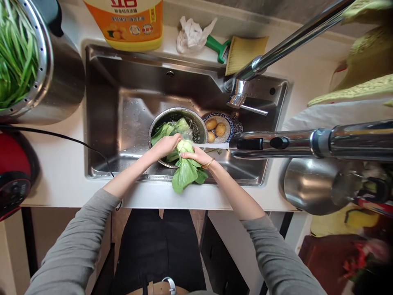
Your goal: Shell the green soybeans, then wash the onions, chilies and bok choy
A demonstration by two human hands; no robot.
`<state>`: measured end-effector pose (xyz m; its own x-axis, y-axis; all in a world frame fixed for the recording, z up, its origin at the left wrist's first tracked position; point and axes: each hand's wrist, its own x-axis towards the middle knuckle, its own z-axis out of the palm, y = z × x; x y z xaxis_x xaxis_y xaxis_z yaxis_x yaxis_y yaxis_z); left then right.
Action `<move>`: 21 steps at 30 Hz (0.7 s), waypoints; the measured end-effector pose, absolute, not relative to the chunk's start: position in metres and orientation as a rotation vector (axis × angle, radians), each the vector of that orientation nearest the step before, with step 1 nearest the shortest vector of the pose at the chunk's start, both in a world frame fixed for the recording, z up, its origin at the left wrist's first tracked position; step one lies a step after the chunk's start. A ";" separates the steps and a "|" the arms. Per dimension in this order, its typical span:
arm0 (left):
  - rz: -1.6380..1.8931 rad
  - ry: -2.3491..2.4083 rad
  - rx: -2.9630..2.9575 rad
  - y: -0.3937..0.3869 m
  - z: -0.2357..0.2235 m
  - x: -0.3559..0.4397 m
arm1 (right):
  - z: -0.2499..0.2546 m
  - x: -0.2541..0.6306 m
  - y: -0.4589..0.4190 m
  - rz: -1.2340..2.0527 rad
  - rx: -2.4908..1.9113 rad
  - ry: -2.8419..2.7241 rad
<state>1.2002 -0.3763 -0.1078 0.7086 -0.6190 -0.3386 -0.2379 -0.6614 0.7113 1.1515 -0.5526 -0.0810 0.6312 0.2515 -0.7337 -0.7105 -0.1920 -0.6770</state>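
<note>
Over the front of a metal bowl (202,123) in the sink, my right hand (199,156) grips a head of bok choy (185,174). Its pale base points up and its green leaves hang toward the front rim. My left hand (167,145) is closed at the base of the bok choy, its fingertips partly hidden. A stream of water (213,146) from the faucet (254,144) runs sideways in the view onto the base. More green leaves (162,132) lie in the bowl, which has water in it.
Right of the bowl, a patterned plate (229,131) holds potatoes (220,129) in the sink (132,110). Behind stand a detergent bottle (135,30), a green-handled brush (217,47) and a yellow sponge cloth (245,51). A pot of greens (61,82) is left; a black cable (70,140) crosses the counter.
</note>
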 end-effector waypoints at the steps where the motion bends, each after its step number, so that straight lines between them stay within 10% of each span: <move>1: -0.710 -0.648 2.233 -0.377 -0.108 1.200 | -0.079 1.151 -0.553 0.916 -1.492 0.449; 21: -0.607 -0.405 2.024 -0.388 -0.131 1.203 | -0.076 1.145 -0.563 0.943 -1.242 0.590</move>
<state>1.2034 -0.3882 -0.1311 0.8220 -0.5100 -0.2533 -0.0384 -0.4933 0.8690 1.1453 -0.5629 -0.0764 0.5121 0.2739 -0.8141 -0.8519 0.0407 -0.5221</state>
